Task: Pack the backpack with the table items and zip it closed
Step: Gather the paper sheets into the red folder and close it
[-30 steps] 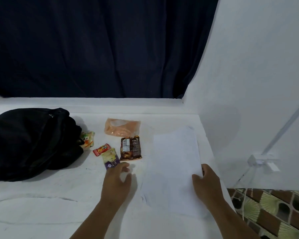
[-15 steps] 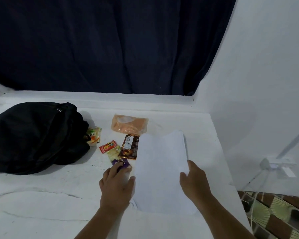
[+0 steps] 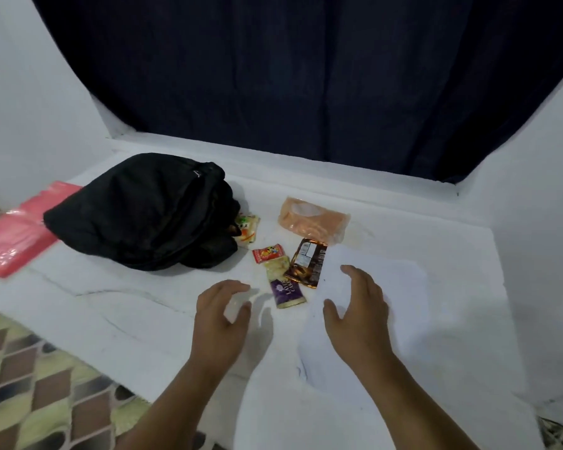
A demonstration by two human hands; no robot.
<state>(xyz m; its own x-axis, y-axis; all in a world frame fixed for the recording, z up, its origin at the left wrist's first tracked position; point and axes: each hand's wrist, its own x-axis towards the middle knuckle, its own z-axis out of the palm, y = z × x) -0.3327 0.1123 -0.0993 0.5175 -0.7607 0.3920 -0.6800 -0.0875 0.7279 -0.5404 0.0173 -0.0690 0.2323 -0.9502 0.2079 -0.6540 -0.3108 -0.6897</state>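
Note:
A black backpack (image 3: 147,211) lies slumped on the white table (image 3: 117,306) at the left. Beside it lie snack packets: a yellow-green one (image 3: 248,227) at its opening, a small red one (image 3: 269,254), a purple-and-cream layer cake packet (image 3: 283,284), a brown chocolate packet (image 3: 307,263) and an orange pouch (image 3: 312,219). White paper (image 3: 400,297) lies at the right, its edge over the brown packet. My left hand (image 3: 220,311) hovers open just left of the purple packet. My right hand (image 3: 358,306) is open above the paper. Neither holds anything.
A pink plastic sheet (image 3: 12,235) lies on the table's far left, partly under the backpack. A dark curtain (image 3: 306,76) hangs behind the table; white walls flank both sides. Patterned floor (image 3: 30,378) shows beyond the table's near-left edge.
The view swung left. My left hand lifted off the purple packet and drew back left. My right hand let go of the paper's right edge and moved over its middle.

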